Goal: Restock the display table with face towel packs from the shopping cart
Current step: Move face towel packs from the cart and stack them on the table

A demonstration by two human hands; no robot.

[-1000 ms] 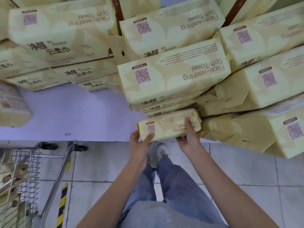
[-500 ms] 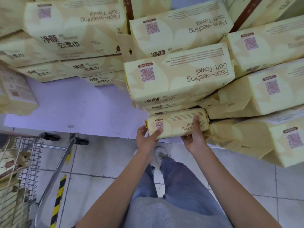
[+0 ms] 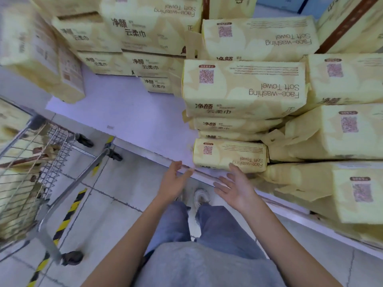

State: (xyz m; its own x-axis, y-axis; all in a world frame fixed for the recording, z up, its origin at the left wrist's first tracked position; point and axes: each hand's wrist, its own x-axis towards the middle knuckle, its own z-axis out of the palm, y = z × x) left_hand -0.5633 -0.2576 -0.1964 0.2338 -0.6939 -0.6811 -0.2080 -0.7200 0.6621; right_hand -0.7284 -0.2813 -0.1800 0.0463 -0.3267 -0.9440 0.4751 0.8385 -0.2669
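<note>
- Pale lilac display table (image 3: 128,112) over grey floor tiles (image 3: 116,204); shop aisle, my view tilted.
- Left hand (image 3: 173,181): fingers loose and apart, holding nothing, over the table's front edge, just left of the pack's corner, not touching it.
- Right hand (image 3: 238,188): palm up, fingers (image 3: 234,170) spread, gripping nothing. One fingertip overlaps the pack's lower front edge; I cannot confirm contact.
- Face towel pack (image 3: 229,155) lies flat at the table's front edge, at the foot of a stack (image 3: 244,88) of like packs, with more packs tight on its right.
- Open tabletop runs left from the pack to the rear piles.
- Shopping cart (image 3: 27,177) on the floor well to my left, packs inside; yellow-black stripe (image 3: 68,216) beside it.
</note>
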